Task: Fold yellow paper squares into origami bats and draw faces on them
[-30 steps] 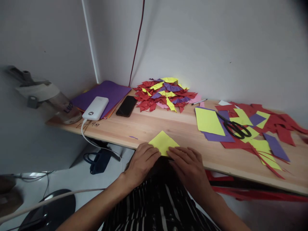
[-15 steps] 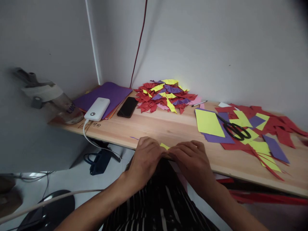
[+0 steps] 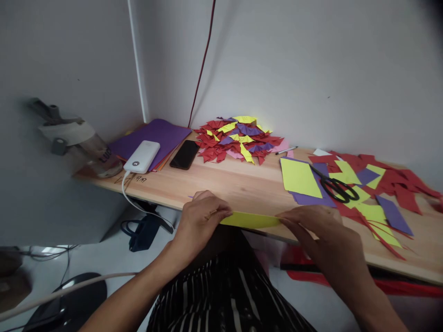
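A piece of yellow paper (image 3: 252, 220) is stretched between my two hands at the front edge of the wooden desk (image 3: 166, 183); it shows as a long narrow shape. My left hand (image 3: 200, 221) pinches its left end between thumb and fingers. At the other end, my right hand (image 3: 323, 230) grips a corner with the fingertips. Beyond it lies a heap of folded paper pieces (image 3: 242, 138) in red, yellow and purple, by the wall. Right of my hands, black scissors (image 3: 337, 186) rest on cut yellow sheets (image 3: 301, 177) and purple paper.
On the left stand a bottle (image 3: 93, 147) and a white power bank (image 3: 142, 156) with a cable, on purple sheets (image 3: 162, 131). A black phone (image 3: 184, 155) lies beside them. Red scraps (image 3: 404, 184) cover the right side. A pen (image 3: 286, 150) lies near the wall.
The yellow paper was a diamond shape pressed under both hands at the desk edge. My hands then closed over it, and now they have moved apart, holding it by two ends.
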`<state>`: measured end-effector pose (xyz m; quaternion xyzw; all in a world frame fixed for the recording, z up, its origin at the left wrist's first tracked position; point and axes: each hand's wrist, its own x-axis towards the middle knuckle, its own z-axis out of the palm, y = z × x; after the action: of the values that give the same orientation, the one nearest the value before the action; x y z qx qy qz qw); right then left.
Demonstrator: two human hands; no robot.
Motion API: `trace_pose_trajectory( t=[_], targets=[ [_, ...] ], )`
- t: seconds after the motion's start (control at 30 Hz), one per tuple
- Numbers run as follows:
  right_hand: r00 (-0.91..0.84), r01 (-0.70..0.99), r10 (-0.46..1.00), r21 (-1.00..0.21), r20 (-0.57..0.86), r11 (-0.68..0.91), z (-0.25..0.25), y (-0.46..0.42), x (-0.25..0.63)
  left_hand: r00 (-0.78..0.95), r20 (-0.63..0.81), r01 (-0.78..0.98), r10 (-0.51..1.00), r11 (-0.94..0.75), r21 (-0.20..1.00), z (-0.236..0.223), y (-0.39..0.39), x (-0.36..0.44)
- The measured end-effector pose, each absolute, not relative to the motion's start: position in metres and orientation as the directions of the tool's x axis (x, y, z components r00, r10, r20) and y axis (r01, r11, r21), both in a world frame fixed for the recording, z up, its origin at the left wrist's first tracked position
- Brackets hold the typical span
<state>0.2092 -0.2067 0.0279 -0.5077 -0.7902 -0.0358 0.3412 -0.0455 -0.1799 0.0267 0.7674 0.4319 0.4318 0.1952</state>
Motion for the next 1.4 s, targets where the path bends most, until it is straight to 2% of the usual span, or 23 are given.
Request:
trace_pose_trajectory(
  t=[0.07,0.13,0.23,0.27,0.33,0.4,0.43,0.53,0.6,0.67,0.7,0.77,0.83,0.9,0.97,1.03,1.17,1.4],
  targets=[
    [-0.172,0.840,0.808,-0.345,0.563,0.418,0.028,-0.207,0.219,0.267,0.557,0.480,0.786,-0.610,0.631,0.027,-0.178,-0.047],
    [-0.058,0.831,0.869,-0.459,0.492,0.314,0.027,-0.207,0.229,0.281,0.634,0.466,0.720,-0.680,0.566,0.029,-0.177,-0.050],
    [0.022,0.710,0.978,-0.692,0.209,0.131,0.021,-0.206,0.235,0.282,0.719,0.453,0.635,-0.749,0.483,0.033,-0.179,-0.056],
    [-0.028,0.623,0.997,-0.779,0.069,0.071,0.018,-0.206,0.233,0.293,0.745,0.437,0.599,-0.777,0.453,0.033,-0.180,-0.057],
    [-0.254,0.366,0.945,-0.925,-0.205,-0.102,0.009,-0.208,0.221,0.327,0.799,0.380,0.505,-0.844,0.378,0.033,-0.183,-0.056],
    [-0.515,0.131,0.782,-0.933,-0.352,-0.334,-0.001,-0.211,0.203,0.361,0.832,0.332,0.422,-0.891,0.309,0.032,-0.184,-0.052],
    [-0.548,0.035,0.748,-0.903,-0.376,-0.428,-0.005,-0.212,0.194,0.373,0.838,0.320,0.398,-0.903,0.286,0.030,-0.185,-0.051],
    [-0.512,-0.138,0.763,-0.839,-0.395,-0.527,-0.012,-0.211,0.173,0.382,0.840,0.321,0.385,-0.908,0.270,0.026,-0.183,-0.048],
    [-0.444,-0.149,0.800,-0.846,-0.404,-0.511,-0.013,-0.207,0.167,0.377,0.834,0.330,0.404,-0.899,0.287,0.022,-0.181,-0.049],
    [-0.332,-0.116,0.866,-0.894,-0.375,-0.432,-0.012,-0.202,0.165,0.352,0.808,0.346,0.472,-0.868,0.356,0.016,-0.179,-0.049],
    [-0.264,-0.089,0.900,-0.921,-0.346,-0.380,-0.011,-0.200,0.165,0.314,0.785,0.353,0.534,-0.833,0.426,0.013,-0.178,-0.049],
    [-0.156,-0.018,0.944,-0.955,-0.290,-0.297,-0.009,-0.197,0.165,0.157,0.686,0.330,0.711,-0.692,0.642,0.005,-0.178,-0.046],
    [-0.090,0.046,0.964,-0.968,-0.250,-0.247,-0.006,-0.196,0.164,-0.015,0.473,0.190,0.881,-0.462,0.866,-0.001,-0.178,-0.040],
    [-0.047,0.102,0.979,-0.976,-0.196,-0.191,-0.002,-0.196,0.163,-0.025,0.229,0.004,0.973,-0.229,0.973,-0.004,-0.179,-0.033],
    [-0.017,0.154,0.991,-0.980,-0.133,-0.129,0.000,-0.197,0.163,0.055,0.071,-0.102,0.996,-0.065,0.993,-0.003,-0.180,-0.027],
    [-0.012,0.186,0.996,-0.979,-0.087,-0.083,-0.001,-0.197,0.163,0.111,-0.004,-0.125,0.994,0.018,0.992,-0.001,-0.180,-0.023],
    [-0.053,0.219,0.996,-0.974,-0.073,-0.059,-0.005,-0.196,0.164,0.101,-0.040,-0.125,0.994,0.053,0.991,0.001,-0.178,-0.020],
    [-0.073,0.182,0.995,-0.982,-0.065,-0.050,-0.006,-0.193,0.164,0.075,-0.106,-0.286,0.992,0.123,0.950,-0.006,-0.174,-0.021]
  ],
)
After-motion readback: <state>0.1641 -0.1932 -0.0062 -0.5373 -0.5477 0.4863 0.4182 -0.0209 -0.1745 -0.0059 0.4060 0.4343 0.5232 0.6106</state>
